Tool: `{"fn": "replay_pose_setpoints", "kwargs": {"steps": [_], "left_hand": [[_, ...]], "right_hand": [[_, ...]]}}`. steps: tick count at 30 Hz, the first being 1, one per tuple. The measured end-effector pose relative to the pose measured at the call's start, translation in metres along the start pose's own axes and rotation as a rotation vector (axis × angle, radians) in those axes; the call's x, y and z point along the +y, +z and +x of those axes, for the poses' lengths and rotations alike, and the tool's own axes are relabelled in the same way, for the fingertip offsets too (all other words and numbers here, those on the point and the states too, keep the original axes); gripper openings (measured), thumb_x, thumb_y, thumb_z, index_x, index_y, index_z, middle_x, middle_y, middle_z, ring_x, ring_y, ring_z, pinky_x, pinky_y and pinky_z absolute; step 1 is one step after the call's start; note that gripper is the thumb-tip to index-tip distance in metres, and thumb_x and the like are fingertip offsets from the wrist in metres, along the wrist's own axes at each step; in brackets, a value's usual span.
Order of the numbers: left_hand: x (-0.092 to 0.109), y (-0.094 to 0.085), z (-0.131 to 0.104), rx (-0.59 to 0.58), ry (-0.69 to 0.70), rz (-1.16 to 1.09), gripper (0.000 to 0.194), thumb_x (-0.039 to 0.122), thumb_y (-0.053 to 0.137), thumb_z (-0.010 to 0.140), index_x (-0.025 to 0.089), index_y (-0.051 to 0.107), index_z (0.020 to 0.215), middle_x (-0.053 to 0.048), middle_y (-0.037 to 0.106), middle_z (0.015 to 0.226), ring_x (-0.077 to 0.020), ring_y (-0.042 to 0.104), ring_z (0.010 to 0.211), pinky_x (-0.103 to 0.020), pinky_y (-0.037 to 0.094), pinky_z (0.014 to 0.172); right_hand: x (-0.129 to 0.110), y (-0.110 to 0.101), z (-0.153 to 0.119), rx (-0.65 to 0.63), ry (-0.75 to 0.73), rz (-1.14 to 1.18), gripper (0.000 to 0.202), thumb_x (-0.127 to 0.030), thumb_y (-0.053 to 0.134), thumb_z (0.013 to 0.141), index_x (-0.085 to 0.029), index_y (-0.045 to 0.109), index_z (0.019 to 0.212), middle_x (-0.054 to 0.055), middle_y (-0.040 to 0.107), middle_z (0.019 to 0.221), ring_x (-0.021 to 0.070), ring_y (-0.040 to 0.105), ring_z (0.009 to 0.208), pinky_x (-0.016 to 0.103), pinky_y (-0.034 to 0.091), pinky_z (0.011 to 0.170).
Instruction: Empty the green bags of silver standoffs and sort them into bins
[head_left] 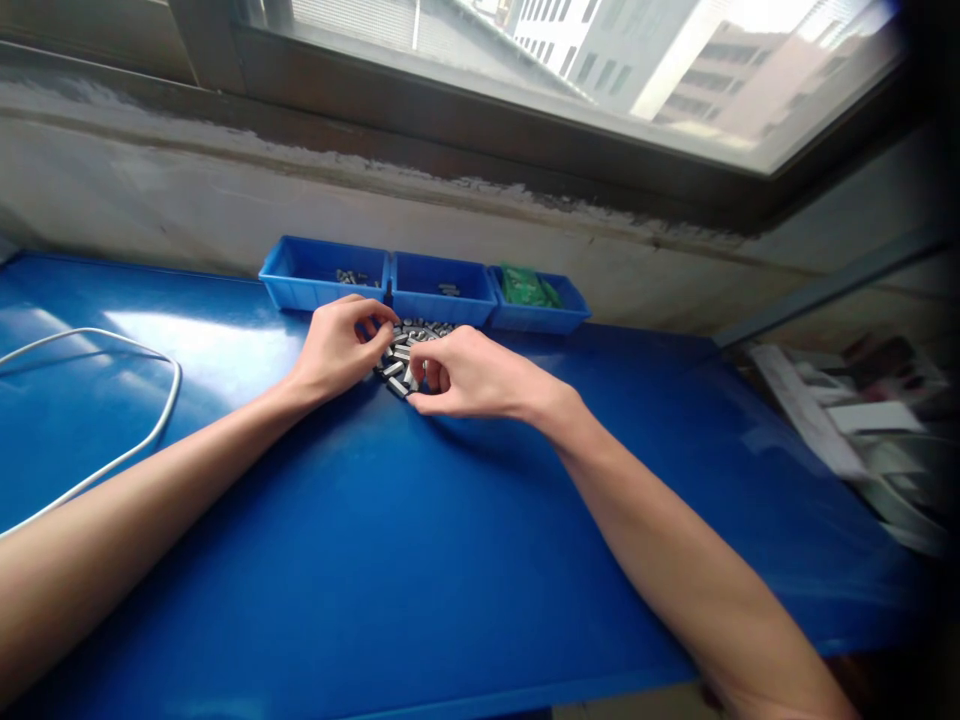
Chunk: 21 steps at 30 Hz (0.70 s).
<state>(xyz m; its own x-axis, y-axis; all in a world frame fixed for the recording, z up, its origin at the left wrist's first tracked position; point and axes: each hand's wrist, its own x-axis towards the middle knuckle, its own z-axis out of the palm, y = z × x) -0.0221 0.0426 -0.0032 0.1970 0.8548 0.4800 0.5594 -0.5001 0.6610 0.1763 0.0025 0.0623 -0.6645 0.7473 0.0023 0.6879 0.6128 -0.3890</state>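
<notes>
Dark-and-silver small parts (399, 368) heaped on desk (360, 540), by my left hand (334, 345) and right hand (487, 375). Fingers curled at the heap; can't tell if gripping. Few pieces in left bin (322, 293) and middle bin (442, 309); many loose outside.

Your tabletop (360, 560) is blue, bins (442, 308) blue, packet (523, 288) green, cable (161, 430) white, small parts (398, 378) black and silver-grey.
</notes>
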Motion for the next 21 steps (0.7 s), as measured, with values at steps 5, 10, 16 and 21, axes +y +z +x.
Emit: {"fn": "replay_pose_setpoints", "kwargs": {"steps": [5,10,16,21], "left_hand": [[-0.002,0.001,0.001,0.0,0.009,-0.017,0.023,0.025,0.06,0.082,0.017,0.078,0.093,-0.004,0.071,0.087,-0.0143,0.062,0.071,-0.025,0.048,0.065],[-0.002,0.001,0.0,-0.004,0.014,-0.013,0.023,0.024,0.06,0.081,0.016,0.078,0.093,-0.004,0.071,0.086,-0.014,0.062,0.07,-0.025,0.048,0.064],[-0.002,0.001,0.001,-0.017,0.009,-0.009,0.023,0.026,0.06,0.082,0.016,0.078,0.093,-0.005,0.071,0.086,-0.014,0.062,0.069,-0.025,0.048,0.063],[0.0,0.0,0.0,-0.015,0.008,-0.001,0.023,0.028,0.06,0.083,0.017,0.078,0.092,-0.005,0.071,0.087,-0.0146,0.063,0.07,-0.025,0.049,0.064]], "right_hand": [[-0.008,0.011,0.003,0.092,0.065,-0.163,0.033,-0.048,0.073,0.083,-0.018,0.064,0.095,0.005,0.07,0.08,0.0185,0.062,0.068,0.027,0.033,0.059],[-0.008,0.01,0.004,0.058,0.091,-0.12,0.008,-0.024,0.067,0.083,-0.019,0.064,0.088,0.005,0.07,0.079,0.0172,0.063,0.069,0.025,0.035,0.06],[0.0,0.0,0.003,-0.04,0.062,-0.071,0.016,-0.01,0.063,0.074,-0.018,0.064,0.087,0.003,0.07,0.077,0.0146,0.059,0.067,0.024,0.035,0.061],[0.007,-0.003,0.001,-0.064,0.002,-0.084,0.013,-0.01,0.062,0.071,-0.018,0.063,0.081,0.002,0.067,0.074,0.0123,0.052,0.062,0.025,0.032,0.059]]}}
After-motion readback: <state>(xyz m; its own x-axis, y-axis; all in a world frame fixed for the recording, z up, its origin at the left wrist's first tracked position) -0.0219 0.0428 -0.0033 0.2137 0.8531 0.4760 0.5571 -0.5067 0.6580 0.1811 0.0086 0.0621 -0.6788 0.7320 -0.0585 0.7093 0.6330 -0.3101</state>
